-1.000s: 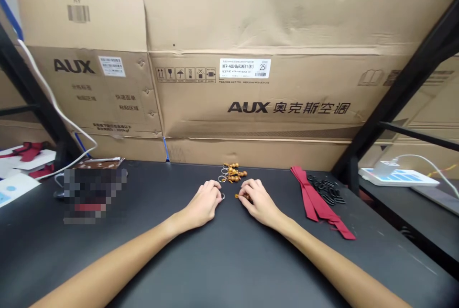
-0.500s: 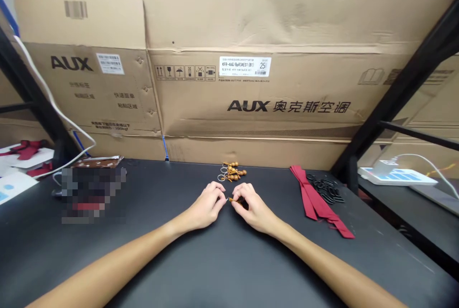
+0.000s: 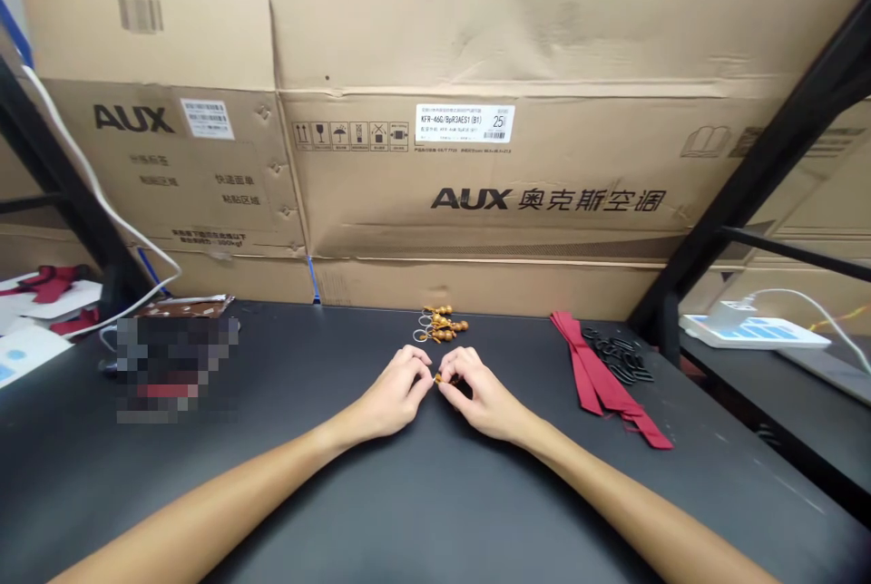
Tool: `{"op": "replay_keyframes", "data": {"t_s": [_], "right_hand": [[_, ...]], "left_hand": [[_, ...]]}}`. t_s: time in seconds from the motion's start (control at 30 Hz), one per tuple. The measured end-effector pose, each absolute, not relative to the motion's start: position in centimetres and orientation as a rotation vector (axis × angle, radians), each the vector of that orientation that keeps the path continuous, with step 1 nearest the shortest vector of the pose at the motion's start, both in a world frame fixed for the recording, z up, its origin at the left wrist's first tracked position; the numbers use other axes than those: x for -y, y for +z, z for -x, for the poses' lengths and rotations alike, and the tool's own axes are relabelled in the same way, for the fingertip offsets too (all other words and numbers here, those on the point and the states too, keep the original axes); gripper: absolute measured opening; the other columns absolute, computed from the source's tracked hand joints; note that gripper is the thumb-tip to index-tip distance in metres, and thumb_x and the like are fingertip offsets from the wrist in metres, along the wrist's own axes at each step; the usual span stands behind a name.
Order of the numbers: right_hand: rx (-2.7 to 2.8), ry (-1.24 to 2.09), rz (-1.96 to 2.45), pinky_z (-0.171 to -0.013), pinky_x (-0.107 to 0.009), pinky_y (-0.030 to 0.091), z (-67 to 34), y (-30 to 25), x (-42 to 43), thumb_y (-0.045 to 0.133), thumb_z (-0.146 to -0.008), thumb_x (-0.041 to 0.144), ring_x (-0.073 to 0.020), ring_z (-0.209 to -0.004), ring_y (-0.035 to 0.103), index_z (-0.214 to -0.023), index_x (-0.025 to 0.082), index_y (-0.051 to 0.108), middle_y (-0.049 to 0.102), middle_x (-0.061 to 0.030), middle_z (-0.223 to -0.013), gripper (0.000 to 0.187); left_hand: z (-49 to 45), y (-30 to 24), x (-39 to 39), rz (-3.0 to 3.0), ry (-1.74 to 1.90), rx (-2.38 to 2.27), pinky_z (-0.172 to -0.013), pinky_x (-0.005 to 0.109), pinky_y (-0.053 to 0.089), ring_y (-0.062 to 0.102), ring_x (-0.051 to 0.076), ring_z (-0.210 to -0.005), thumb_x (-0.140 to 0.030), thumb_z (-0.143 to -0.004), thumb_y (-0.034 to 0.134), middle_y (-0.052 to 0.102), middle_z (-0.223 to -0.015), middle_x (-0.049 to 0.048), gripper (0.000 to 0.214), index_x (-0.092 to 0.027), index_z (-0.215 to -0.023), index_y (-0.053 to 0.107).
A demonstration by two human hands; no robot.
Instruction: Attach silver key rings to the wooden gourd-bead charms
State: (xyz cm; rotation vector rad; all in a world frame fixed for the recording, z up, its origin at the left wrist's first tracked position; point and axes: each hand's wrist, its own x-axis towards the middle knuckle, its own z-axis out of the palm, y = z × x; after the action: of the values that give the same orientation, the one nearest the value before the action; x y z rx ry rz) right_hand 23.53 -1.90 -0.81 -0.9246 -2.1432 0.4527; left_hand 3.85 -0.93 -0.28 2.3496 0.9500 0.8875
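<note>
My left hand (image 3: pixel 396 394) is closed in a pinch above the black table (image 3: pixel 435 493), with a tiny pale, silvery bit at its fingertips. Facing it, my right hand (image 3: pixel 484 395) pinches a small orange-brown cord piece (image 3: pixel 439 378), mostly hidden by the fingers. The fingertips of both hands almost meet at this piece; whether the two bits are joined is too small to tell. Just beyond the hands lie several keychains (image 3: pixel 445 335) with brown gourd-shaped wooden beads, orange cords and metal rings.
To the right are dark red fabric strips (image 3: pixel 599 375) beside a pile of black plastic loops (image 3: pixel 622 357). A brown packet (image 3: pixel 183 306) and a blurred-out patch are at the left. Cardboard (image 3: pixel 476 230) stands behind the table; a white power strip (image 3: pixel 755 332) sits far right.
My left fingertips have moved slightly right, closer to the right hand. A bit more of the orange-brown piece shows between the fingertips; the keychains and strips stay put.
</note>
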Motion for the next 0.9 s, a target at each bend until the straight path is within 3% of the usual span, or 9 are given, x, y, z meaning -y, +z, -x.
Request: {"op": "replay_keyframes", "data": {"t_s": [0.3,0.57,0.77,0.9], "right_hand": [[2.133,0.379,1.001,-0.078,-0.034,0.046,-23.5,-1.2,1.7,0.052,-0.086,0.017,-0.0196,-0.089,0.050,-0.080,0.022,0.050,0.057,-0.0044,-0.091,0.008],[2.172,0.037,1.210,-0.079,-0.039,0.044,-24.9,-1.6,0.4,0.051,-0.090,0.024,-0.0232,-0.088,0.051,-0.085,0.022,0.058,0.059,-0.0070,-0.092,0.009],[2.200,0.026,1.218,-0.080,-0.039,0.045,-25.3,-1.5,0.3,0.055,-0.091,0.032,-0.0231,-0.091,0.053,-0.092,0.022,0.061,0.059,-0.0072,-0.098,0.012],[2.254,0.061,1.147,-0.084,-0.041,0.045,-25.2,-1.4,0.7,0.057,-0.089,0.033,-0.0237,-0.097,0.052,-0.093,0.023,0.062,0.059,-0.0080,-0.104,0.012]], "left_hand": [[-3.8,-0.1,0.9,-2.383,0.872,-0.928,-0.094,0.035,0.044,0.053,0.019,-0.102,-0.020,-0.093,0.042,0.053,-0.107,0.0076,0.020,-0.019,-0.077,0.053],[-3.4,0.2,1.1,-2.656,0.660,-0.916,-0.094,0.040,0.042,0.051,0.022,-0.106,-0.021,-0.095,0.040,0.053,-0.114,0.0088,0.017,-0.020,-0.088,0.055],[-2.6,0.5,0.7,-2.624,0.694,-1.037,-0.091,0.037,0.046,0.057,0.024,-0.104,-0.041,-0.086,0.060,0.053,-0.122,0.0070,0.022,-0.020,-0.080,0.055],[-2.4,0.0,0.2,-2.630,0.741,-1.107,-0.091,0.038,0.046,0.057,0.025,-0.105,-0.041,-0.084,0.062,0.053,-0.124,0.0089,0.023,-0.019,-0.080,0.055]]}}
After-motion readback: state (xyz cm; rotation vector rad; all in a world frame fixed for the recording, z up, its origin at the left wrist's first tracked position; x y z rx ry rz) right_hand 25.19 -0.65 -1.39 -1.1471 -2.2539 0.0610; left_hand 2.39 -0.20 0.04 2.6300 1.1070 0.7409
